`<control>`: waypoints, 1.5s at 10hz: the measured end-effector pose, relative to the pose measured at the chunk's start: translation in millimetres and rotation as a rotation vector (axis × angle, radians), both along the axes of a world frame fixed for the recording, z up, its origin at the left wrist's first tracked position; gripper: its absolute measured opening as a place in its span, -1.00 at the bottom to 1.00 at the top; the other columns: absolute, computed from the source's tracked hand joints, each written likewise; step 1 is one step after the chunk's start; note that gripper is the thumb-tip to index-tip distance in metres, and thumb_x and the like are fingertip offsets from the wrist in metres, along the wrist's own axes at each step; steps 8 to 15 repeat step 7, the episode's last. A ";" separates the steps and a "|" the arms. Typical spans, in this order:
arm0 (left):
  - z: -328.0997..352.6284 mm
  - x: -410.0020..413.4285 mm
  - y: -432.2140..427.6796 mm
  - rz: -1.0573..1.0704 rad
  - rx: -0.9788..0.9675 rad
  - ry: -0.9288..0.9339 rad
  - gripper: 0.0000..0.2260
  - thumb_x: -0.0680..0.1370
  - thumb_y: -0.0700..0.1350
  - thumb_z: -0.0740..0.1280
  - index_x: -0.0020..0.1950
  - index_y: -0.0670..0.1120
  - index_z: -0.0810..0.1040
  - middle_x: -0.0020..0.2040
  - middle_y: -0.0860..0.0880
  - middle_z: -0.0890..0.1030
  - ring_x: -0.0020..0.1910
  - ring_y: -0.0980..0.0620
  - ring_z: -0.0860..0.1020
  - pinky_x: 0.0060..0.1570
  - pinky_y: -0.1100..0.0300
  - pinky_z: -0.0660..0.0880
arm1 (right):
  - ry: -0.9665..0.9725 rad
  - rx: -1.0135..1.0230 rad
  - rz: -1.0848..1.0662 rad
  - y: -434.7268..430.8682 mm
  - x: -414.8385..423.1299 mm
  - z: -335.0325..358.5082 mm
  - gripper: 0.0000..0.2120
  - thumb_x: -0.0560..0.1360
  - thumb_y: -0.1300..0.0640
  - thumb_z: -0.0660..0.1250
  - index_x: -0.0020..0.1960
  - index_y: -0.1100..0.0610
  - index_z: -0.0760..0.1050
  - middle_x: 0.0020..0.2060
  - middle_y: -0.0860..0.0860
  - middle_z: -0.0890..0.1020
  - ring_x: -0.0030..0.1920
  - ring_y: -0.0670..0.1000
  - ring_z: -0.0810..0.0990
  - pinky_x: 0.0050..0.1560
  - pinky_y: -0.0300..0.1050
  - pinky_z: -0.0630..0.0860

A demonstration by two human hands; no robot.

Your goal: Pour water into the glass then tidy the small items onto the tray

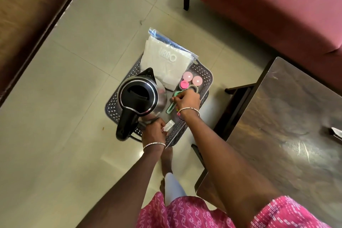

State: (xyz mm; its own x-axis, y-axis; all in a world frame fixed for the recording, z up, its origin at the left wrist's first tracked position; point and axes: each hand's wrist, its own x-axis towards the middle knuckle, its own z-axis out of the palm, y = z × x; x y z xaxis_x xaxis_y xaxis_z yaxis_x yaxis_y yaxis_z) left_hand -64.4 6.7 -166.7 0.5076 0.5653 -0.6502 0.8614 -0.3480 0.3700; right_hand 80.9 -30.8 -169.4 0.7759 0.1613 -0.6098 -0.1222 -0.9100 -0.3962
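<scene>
A dark perforated tray (204, 74) is held above the tiled floor. On it stand a steel kettle (140, 96) with a black lid and handle, a clear zip bag (164, 57) of white sheets, two pink round lids (192, 77), a bright pink cap (184, 84) and a tape roll (193, 88). My right hand (187, 101) pinches a green handled tool (172, 106) lying on the tray. At the tray's near edge my left hand (154, 130) grips a small white packet (169, 125). No glass is visible.
A dark wooden table (288, 120) is at the right, with a maroon sofa (268, 2) behind it. A brown wooden surface (27, 15) fills the upper left. My foot (166, 159) stands on the beige tiles below the tray.
</scene>
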 end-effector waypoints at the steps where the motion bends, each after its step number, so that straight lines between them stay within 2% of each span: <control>1: -3.3 -0.4 -0.4 0.008 0.016 -0.001 -0.86 0.40 -0.16 0.47 -0.08 -0.06 0.57 -0.12 -0.04 0.70 -0.07 -0.12 0.64 -0.12 0.06 0.55 | -0.017 0.013 0.038 -2.9 -2.9 2.7 -0.86 0.46 0.07 0.45 -0.09 0.15 0.69 -0.12 0.16 0.70 -0.01 0.19 0.63 -0.01 -0.04 0.54; 2: -6.3 0.4 -4.0 0.013 0.030 -0.010 -0.84 0.39 -0.16 0.47 -0.09 -0.05 0.55 -0.13 -0.05 0.69 -0.08 -0.12 0.64 -0.13 0.07 0.55 | -0.038 0.101 -0.013 -13.6 -4.0 7.2 -0.87 0.45 0.08 0.47 -0.15 0.15 0.69 -0.23 0.12 0.72 -0.18 0.02 0.67 -0.15 -0.22 0.51; 3: -10.8 2.7 -7.6 0.060 0.012 -0.037 -0.81 0.38 -0.19 0.49 -0.09 -0.06 0.55 -0.11 -0.09 0.69 -0.08 -0.15 0.63 -0.13 0.06 0.54 | -0.041 0.224 -0.083 -31.8 -7.8 14.6 -0.89 0.45 0.11 0.48 -0.18 0.15 0.69 -0.31 0.09 0.73 -0.42 -0.24 0.63 -0.28 -0.42 0.48; 4: -16.6 6.0 -8.7 0.168 -0.063 -0.091 -0.78 0.35 -0.25 0.53 -0.06 -0.15 0.58 -0.11 -0.14 0.69 -0.10 -0.14 0.65 -0.07 0.01 0.56 | -0.028 0.253 -0.148 -53.7 -16.0 17.8 -0.87 0.45 0.07 0.47 -0.16 0.14 0.68 -0.30 0.08 0.73 -0.26 0.04 0.72 -0.06 -0.02 0.64; 5: -17.5 3.8 -10.5 0.253 -0.072 -0.140 -0.84 0.40 -0.25 0.50 -0.06 -0.18 0.61 -0.10 -0.17 0.69 -0.08 -0.15 0.65 -0.02 0.00 0.56 | 0.000 0.293 -0.235 -78.2 -30.2 22.0 -0.88 0.47 0.11 0.45 -0.25 0.04 0.64 -0.39 0.02 0.70 -0.38 0.03 0.71 -0.16 0.09 0.68; 6: -3.3 -10.5 -15.7 0.251 -0.011 -0.152 -0.91 0.47 -0.23 0.43 -0.05 -0.18 0.62 -0.08 -0.19 0.69 -0.04 -0.19 0.63 0.01 -0.02 0.53 | 0.003 0.306 -0.299 -106.1 -51.7 31.4 -0.77 0.48 0.15 0.46 -0.34 -0.02 0.57 -0.47 -0.03 0.66 -0.46 -0.01 0.68 -0.23 0.10 0.69; 7: 8.7 -23.0 -20.0 0.238 0.063 -0.163 -0.91 0.48 -0.24 0.38 -0.04 -0.16 0.63 -0.07 -0.18 0.69 -0.02 -0.20 0.61 -0.01 0.02 0.52 | -0.004 0.327 -0.342 -121.9 -64.5 32.9 -0.79 0.49 0.16 0.45 -0.32 0.02 0.58 -0.47 -0.03 0.65 -0.44 0.01 0.69 -0.21 0.11 0.69; 15: 8.7 -23.0 -20.0 0.238 0.063 -0.163 -0.91 0.48 -0.24 0.38 -0.04 -0.16 0.63 -0.07 -0.18 0.69 -0.02 -0.20 0.61 -0.01 0.02 0.52 | -0.004 0.327 -0.342 -121.9 -64.5 32.9 -0.79 0.49 0.16 0.45 -0.32 0.02 0.58 -0.47 -0.03 0.65 -0.44 0.01 0.69 -0.21 0.11 0.69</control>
